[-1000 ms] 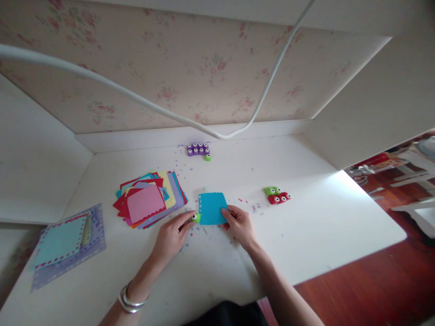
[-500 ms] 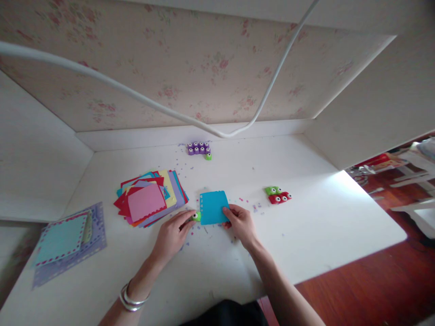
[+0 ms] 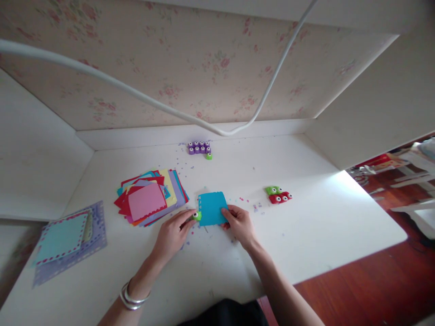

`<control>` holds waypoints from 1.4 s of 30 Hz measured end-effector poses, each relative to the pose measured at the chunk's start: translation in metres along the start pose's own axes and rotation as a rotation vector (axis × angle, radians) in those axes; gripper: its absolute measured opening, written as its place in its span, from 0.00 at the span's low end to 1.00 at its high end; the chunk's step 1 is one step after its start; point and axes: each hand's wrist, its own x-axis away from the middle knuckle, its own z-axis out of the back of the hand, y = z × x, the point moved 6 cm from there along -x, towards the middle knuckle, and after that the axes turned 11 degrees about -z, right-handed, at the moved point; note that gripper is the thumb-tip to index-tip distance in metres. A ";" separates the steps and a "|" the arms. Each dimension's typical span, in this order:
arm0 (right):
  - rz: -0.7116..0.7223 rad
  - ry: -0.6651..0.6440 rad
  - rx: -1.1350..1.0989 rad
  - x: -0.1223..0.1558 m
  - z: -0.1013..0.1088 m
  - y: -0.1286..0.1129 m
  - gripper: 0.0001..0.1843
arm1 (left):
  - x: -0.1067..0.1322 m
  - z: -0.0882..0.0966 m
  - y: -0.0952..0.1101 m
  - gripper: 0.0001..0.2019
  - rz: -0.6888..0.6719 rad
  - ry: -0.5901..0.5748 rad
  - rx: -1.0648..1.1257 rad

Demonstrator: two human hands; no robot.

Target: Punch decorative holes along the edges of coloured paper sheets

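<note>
My left hand (image 3: 174,230) is closed around a small green craft punch (image 3: 196,216) with a white and dark button on top. The punch sits at the lower left edge of a blue sheet of paper (image 3: 212,207). Small notches run down the sheet's left edge. My right hand (image 3: 239,223) pinches the sheet at its right side, thumb on top and fingers beneath. Tiny paper cut-outs (image 3: 241,199) lie scattered on the white table around the sheet.
Left of the sheet is a pile of coloured paper (image 3: 146,202); farther left lie decorated sheets (image 3: 62,237). Several purple punches (image 3: 199,148) and a green one (image 3: 209,156) stand at the back. Red and green punches (image 3: 279,195) are at right. A white cable (image 3: 149,103) hangs in front.
The blue sheet has shifted slightly left, its edge now closer to and partly at the green punch. My right hand moved with it; my left hand has hardly moved.
</note>
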 end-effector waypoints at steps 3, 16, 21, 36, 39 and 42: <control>0.011 0.013 0.011 0.001 -0.001 -0.002 0.18 | 0.000 -0.001 0.000 0.15 -0.008 -0.007 0.007; 0.044 0.060 0.171 -0.002 -0.001 0.003 0.18 | 0.004 -0.004 0.002 0.16 0.030 -0.018 0.010; 0.053 0.068 0.217 0.000 -0.003 0.000 0.17 | 0.004 -0.002 0.006 0.15 0.015 -0.020 -0.052; 0.024 0.090 0.306 0.002 -0.002 -0.009 0.18 | 0.003 -0.002 0.005 0.12 -0.017 -0.019 -0.100; 0.014 0.081 0.304 0.002 -0.003 -0.009 0.18 | 0.002 -0.003 0.003 0.11 -0.011 -0.015 -0.089; 0.000 0.066 0.291 0.002 -0.003 -0.010 0.18 | 0.002 -0.003 0.003 0.11 -0.017 -0.012 -0.088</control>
